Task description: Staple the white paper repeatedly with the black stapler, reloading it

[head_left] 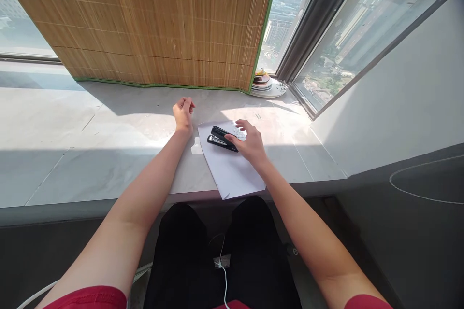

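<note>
A black stapler [222, 139] lies on a stack of white paper sheets [237, 171], its upper arm raised from its base at the left end. My right hand [251, 142] is over the stapler's right end, thumb against or just above it and the other fingers apart and curved. Beside those fingers, small grey marks or staples [239, 133] show on the paper; I cannot tell which. To the left of the sheets my left hand [184, 110] rests on the pale stone sill [145, 130], fingers curled in, with nothing visible in them.
A bamboo blind [163, 24] with green edging hangs behind the sill. Stacked plates [266, 86] stand in the corner by the windows. Thin sliver-like bits [257, 116] lie on the sill near the paper. A white cable [225, 280] runs down between my knees.
</note>
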Demonstrator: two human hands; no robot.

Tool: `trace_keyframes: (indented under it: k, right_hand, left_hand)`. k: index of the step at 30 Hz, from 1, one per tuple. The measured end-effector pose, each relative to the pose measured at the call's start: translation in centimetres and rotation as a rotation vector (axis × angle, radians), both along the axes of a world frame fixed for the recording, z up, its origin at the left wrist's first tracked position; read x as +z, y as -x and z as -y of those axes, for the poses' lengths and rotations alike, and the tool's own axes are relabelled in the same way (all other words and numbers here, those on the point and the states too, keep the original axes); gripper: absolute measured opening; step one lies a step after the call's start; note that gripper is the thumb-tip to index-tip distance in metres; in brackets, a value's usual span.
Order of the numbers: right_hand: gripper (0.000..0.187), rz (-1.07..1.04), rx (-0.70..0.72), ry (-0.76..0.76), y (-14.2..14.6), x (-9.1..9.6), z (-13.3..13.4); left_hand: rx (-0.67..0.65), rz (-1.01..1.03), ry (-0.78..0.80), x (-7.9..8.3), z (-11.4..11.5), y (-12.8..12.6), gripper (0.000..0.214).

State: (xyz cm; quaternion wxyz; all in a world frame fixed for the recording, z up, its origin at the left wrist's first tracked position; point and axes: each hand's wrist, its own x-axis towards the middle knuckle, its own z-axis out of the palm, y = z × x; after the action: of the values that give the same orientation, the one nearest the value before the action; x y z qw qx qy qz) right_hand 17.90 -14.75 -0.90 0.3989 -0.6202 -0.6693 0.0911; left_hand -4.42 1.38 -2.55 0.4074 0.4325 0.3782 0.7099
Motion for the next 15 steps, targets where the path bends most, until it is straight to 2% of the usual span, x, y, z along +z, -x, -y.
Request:
trace_keyframes:
  k: [1, 3, 6, 8, 11, 13, 15]
  right_hand:
    - [0.031, 0.022, -0.086, 0.018, -1.8, 0.1, -0.1]
    - [0.049, 0.14, -0.281, 0.144, -5.1, 0.0, -0.2]
    - [0.055, 0.323, -0.38, 0.34, -8.0, -1.1, -0.4]
    - [0.055, 0.38, -0.35, 0.342, -8.4, -1.8, -0.4]
    - [0.055, 0.274, -0.289, 0.173, -7.4, -1.8, -0.3]
    - [0.05, 0.091, -0.15, 0.069, -5.8, -1.4, -0.2]
    - [0.042, -0.057, 0.091, 0.055, -3.6, -0.9, -0.1]
  left_hand:
    - [-0.001, 0.024, 0.014, 0.0, -0.1, 0.0, 0.046]
    - [-0.004, 0.065, 0.034, -0.2, -0.2, 0.1, 0.045]
    - [-0.012, 0.103, 0.044, -0.4, -0.5, 0.2, 0.044]
    - [-0.009, 0.121, 0.05, -0.5, -0.6, 0.2, 0.043]
    - [0.008, 0.15, 0.071, -0.4, -0.6, 0.2, 0.044]
    - [0.008, 0.156, 0.083, -0.3, -0.6, 0.2, 0.044]
    - [0.003, 0.151, 0.087, -0.3, -0.5, 0.2, 0.045]
